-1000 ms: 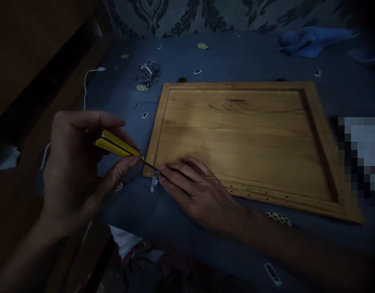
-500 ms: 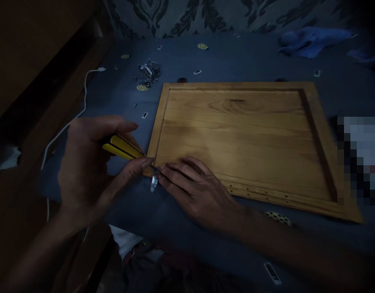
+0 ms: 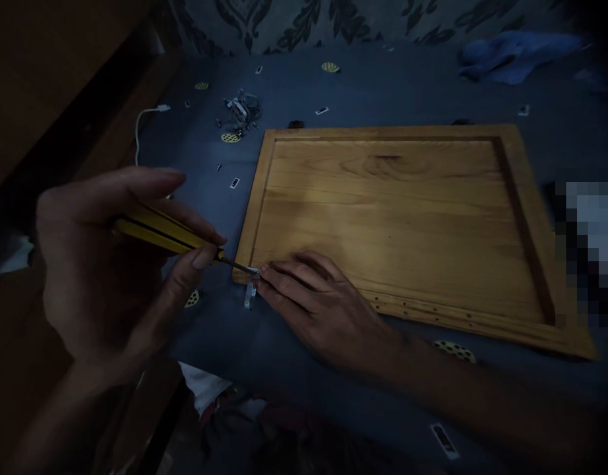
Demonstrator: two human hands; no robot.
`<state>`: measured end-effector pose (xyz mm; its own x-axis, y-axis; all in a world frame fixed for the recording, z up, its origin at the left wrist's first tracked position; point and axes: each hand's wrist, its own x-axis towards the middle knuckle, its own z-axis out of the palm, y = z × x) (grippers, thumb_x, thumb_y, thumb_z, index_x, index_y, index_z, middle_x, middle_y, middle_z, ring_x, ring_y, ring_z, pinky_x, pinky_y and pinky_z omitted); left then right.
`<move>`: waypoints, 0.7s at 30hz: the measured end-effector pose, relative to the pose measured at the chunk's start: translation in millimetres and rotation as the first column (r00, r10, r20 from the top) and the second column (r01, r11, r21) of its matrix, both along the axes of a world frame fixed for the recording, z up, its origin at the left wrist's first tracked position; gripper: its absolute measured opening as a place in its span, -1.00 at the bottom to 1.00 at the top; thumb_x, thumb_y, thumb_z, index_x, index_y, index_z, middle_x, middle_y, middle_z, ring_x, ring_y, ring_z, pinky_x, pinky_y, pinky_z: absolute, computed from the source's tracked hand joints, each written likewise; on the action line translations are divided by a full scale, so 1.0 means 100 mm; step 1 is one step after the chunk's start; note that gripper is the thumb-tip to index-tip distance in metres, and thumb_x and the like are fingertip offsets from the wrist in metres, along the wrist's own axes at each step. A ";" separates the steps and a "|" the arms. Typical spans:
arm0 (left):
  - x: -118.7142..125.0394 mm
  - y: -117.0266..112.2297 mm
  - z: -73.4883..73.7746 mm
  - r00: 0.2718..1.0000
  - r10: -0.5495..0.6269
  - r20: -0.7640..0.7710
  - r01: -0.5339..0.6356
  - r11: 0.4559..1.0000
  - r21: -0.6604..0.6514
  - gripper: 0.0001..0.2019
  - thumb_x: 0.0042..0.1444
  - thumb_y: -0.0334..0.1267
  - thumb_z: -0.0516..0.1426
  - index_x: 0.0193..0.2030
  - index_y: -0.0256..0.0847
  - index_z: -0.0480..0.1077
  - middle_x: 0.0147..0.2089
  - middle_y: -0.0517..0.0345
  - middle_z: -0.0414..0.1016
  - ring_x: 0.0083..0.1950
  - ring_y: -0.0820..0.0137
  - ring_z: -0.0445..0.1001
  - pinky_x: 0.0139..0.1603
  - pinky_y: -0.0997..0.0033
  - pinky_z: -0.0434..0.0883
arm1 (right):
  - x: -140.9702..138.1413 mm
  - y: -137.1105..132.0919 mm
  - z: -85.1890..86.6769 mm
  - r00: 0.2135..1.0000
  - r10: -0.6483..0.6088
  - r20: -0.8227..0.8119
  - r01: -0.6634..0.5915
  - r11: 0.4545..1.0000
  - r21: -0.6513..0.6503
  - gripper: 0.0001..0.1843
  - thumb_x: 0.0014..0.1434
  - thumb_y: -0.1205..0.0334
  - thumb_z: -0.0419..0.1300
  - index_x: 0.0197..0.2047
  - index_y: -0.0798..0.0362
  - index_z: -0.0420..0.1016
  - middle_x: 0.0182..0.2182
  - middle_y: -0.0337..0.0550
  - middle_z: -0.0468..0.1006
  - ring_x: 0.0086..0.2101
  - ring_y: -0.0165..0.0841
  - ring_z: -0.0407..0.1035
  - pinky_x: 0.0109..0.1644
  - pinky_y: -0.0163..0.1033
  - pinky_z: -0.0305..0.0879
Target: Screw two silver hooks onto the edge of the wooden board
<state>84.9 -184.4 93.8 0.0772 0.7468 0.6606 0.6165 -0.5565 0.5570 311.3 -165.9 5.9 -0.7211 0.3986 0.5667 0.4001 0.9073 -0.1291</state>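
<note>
A wooden panel door (image 3: 407, 218) lies flat on a blue cloth-covered surface. My left hand (image 3: 106, 264) is closed round a yellow-handled screwdriver (image 3: 165, 232), whose thin tip reaches the panel's near-left corner. There my right hand (image 3: 314, 303) lies on the wood, fingertips pressed on a small metal bracket (image 3: 250, 290) that hangs over the panel's edge. A row of small holes runs along the panel's near edge.
A heap of metal hardware (image 3: 241, 111) and loose screws lie beyond the panel's far-left corner. A white cable (image 3: 142, 125) runs along the left. Round yellow perforated discs (image 3: 453, 349) dot the cloth. A blue rag (image 3: 516, 56) lies far right.
My left hand has drawn back to the left with the screwdriver, tip still at the corner. My right hand has stayed on the bracket. The view shifted slightly.
</note>
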 end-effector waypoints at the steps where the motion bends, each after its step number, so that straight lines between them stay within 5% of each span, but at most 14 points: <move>1: -0.02 0.00 -0.02 1.000 -0.008 -0.021 0.007 0.999 -0.043 -0.37 0.11 -0.37 0.38 0.28 0.22 0.43 -0.18 0.21 0.62 -0.19 0.09 0.68 -0.17 -0.07 0.69 | 0.00 0.00 0.00 1.000 0.002 0.000 -0.002 1.000 0.000 -0.64 0.51 0.44 0.00 0.15 0.20 0.60 0.08 0.00 0.70 0.08 -0.18 0.51 0.21 0.06 0.45; 11: 0.09 -0.04 0.02 0.995 0.017 -0.097 -0.028 0.994 -0.104 -0.36 0.22 -0.44 0.32 0.33 0.30 0.38 -0.05 0.23 0.53 -0.16 0.24 0.66 -0.05 0.02 0.71 | 0.00 0.01 0.04 1.000 0.004 -0.014 -0.004 1.000 -0.005 -0.68 0.50 0.45 0.04 0.13 0.26 0.58 0.07 -0.01 0.69 0.06 -0.17 0.51 0.20 0.05 0.42; 21: 0.00 0.03 -0.07 0.997 -0.001 -0.075 -0.002 0.999 -0.049 -0.40 0.18 -0.31 0.40 0.31 0.23 0.42 0.01 0.17 0.53 -0.18 0.22 0.62 -0.22 0.10 0.68 | -0.01 -0.01 0.01 1.000 -0.010 -0.013 0.010 1.000 0.002 -0.66 0.52 0.43 0.01 0.13 0.24 0.58 0.08 -0.05 0.69 0.08 -0.18 0.50 0.22 0.06 0.41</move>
<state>85.3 -181.8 87.2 0.1248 0.7780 0.6158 0.6579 -0.5295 0.5355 310.4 -166.9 6.8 -0.7096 0.4042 0.5771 0.4072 0.9037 -0.1324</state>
